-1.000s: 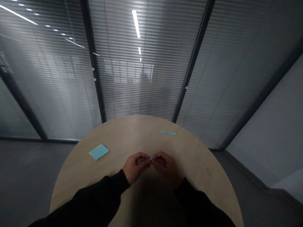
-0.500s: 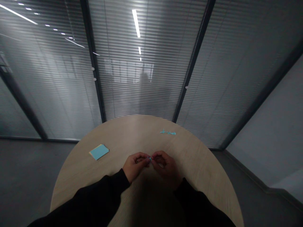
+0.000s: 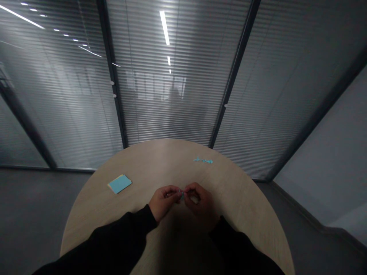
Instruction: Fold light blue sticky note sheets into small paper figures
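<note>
Over the near middle of the table, my left hand [image 3: 164, 199] and my right hand [image 3: 202, 202] meet at their fingertips. Between them is a small light-blue piece of paper [image 3: 182, 196], mostly covered by the fingers. Thumb and index finger of each hand are pinched on it. Its exact shape is too small to make out. Beyond my right hand, several little blue paper bits [image 3: 203, 160] lie in a row on the tabletop. To the left of my left hand rests a stack of sticky notes [image 3: 120, 184], blue on top with a yellow edge showing beneath.
The round wooden table [image 3: 155, 160] has its curved far edge close to a glass partition with blinds [image 3: 172, 114]. A white wall [image 3: 329, 160] rises on the right. Grey floor [image 3: 34, 214] shows on both sides of the table.
My fingers have shifted slightly around the blue paper piece, and a bit more of it shows below the fingertips. The sticky notes and the row of bits stay where they were.
</note>
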Tool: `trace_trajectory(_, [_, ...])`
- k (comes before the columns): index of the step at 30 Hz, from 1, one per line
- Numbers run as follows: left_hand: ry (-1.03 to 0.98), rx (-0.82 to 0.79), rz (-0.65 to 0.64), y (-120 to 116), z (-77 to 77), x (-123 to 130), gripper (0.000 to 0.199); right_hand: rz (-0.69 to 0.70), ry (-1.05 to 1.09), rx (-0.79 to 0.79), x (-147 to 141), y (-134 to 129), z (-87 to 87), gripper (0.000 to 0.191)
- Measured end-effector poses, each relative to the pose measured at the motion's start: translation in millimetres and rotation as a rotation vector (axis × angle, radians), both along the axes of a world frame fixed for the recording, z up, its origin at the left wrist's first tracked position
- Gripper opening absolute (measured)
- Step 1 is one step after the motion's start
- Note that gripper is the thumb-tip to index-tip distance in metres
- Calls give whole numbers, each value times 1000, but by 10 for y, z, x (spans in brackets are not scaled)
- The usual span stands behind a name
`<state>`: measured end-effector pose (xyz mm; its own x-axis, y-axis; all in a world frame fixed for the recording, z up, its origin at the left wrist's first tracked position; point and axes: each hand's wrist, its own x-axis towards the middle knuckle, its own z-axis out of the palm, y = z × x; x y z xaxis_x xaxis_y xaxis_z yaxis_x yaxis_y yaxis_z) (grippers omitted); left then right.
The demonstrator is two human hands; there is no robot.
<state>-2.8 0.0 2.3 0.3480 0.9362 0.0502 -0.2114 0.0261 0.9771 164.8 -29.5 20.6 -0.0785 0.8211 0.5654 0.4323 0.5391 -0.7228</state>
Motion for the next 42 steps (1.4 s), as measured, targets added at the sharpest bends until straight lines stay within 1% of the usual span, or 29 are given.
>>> trace_trajectory(5, [1,20,2,-25,42,13,38,-19,-36,46,-17,-9,23,7])
trace_trajectory(9, [1,25,-13,-23,35,28,37,-10,1,16,-19,-2,5,7])
trace_trajectory(16, [24,69,33,4,7,15,34,13,27,-13,-22,-17,3,9])
trace_trajectory(20, [38,70,37,1,4,3,34,18,14,-26,8,-12,25,6])
trace_trajectory(23, [52,72,34,-1,1,-4,35,23,1,-46,38,-3,41,8])
trace_trajectory(27, [102,105,44,10,-18,-7,37,31,-53,-52,51,-6,57,7])
trace_trajectory(29, [106,104,37,16,-26,-6,38,31,-74,-43,46,-16,63,7])
trace_trajectory(37, [20,-1,-37,-1,-2,13,45,34,-84,-52,25,-38,48,5])
trace_trajectory(42, [9,20,-61,-28,26,28,43,43,-69,-76,-6,-39,52,6])
